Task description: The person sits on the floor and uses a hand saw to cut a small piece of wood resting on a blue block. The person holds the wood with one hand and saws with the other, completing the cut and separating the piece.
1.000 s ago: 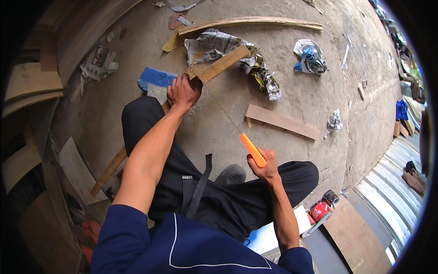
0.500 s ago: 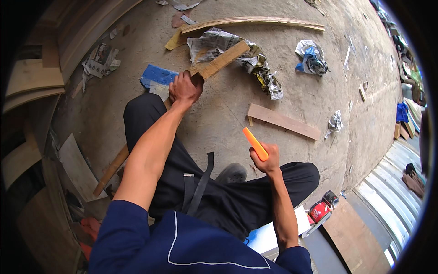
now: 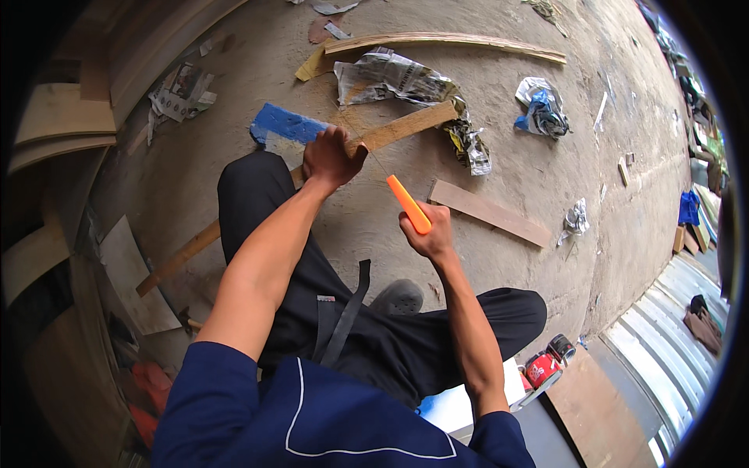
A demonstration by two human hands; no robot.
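My left hand (image 3: 331, 160) is closed round a long wooden strip (image 3: 413, 125), which slants from upper right down to the left, partly hidden behind my bent leg. In my right hand (image 3: 429, 232) is the orange handle of a handsaw (image 3: 407, 204). Its thin blade, hard to make out, reaches up to the strip just right of my left fingers. A blue-painted block (image 3: 289, 123) lies by the strip, next to my left hand.
Crumpled newspaper (image 3: 390, 78) lies behind the strip. On the concrete floor are a flat board (image 3: 491, 214), a long thin plank (image 3: 445, 40) and a crumpled paper-and-blue bundle (image 3: 542, 109). A red power tool (image 3: 544, 366) stands near my right knee; wood panels (image 3: 62, 117) lean at left.
My right hand and the saw have moved up and left, towards the strip. My left hand and the strip have shifted right and a little down, and the strip's angle is flatter.
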